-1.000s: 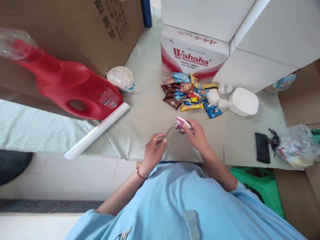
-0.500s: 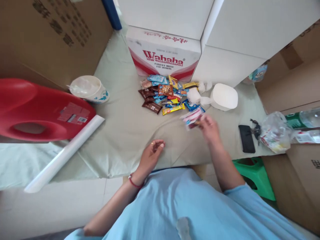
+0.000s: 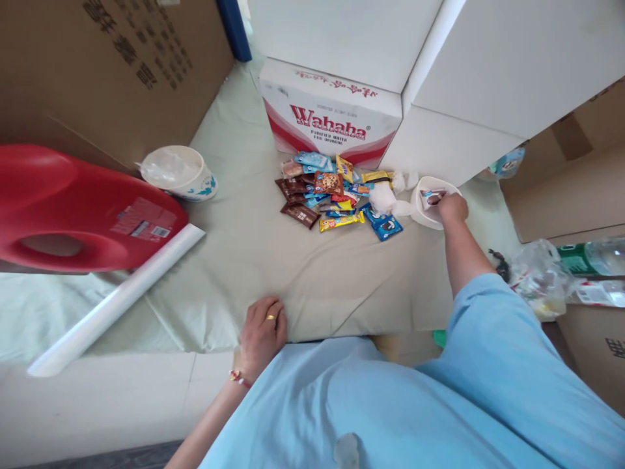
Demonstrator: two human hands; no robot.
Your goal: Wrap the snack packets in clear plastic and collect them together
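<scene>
My right hand (image 3: pixel 453 208) reaches into a white plastic bowl (image 3: pixel 418 212), its fingers closed on a small snack packet (image 3: pixel 431 198) with a white and dark brown wrapper. The packet lies inside the bowl's rim. My left hand (image 3: pixel 263 329), with a ring on one finger, rests at the table's front edge with its fingers curled in and nothing visible in them. Left of the bowl is a pile of wrapped snacks, among them a brown packet (image 3: pixel 299 215), a cookie packet (image 3: pixel 329 183), a yellow bar (image 3: pixel 342 222) and a blue packet (image 3: pixel 385 225). White crumpled plastic (image 3: pixel 383 198) lies beside them.
Behind the snacks stands a Wahaha carton (image 3: pixel 332 117). At left are a paper tub (image 3: pixel 195 182), a red jug (image 3: pixel 88 215) and a white roll (image 3: pixel 122 299). A plastic bag (image 3: pixel 540 277) and bottles (image 3: pixel 600 257) are at right.
My right hand has carried the snack packet rightward from in front of the pile into the white bowl. My left hand has moved left and down onto the table edge.
</scene>
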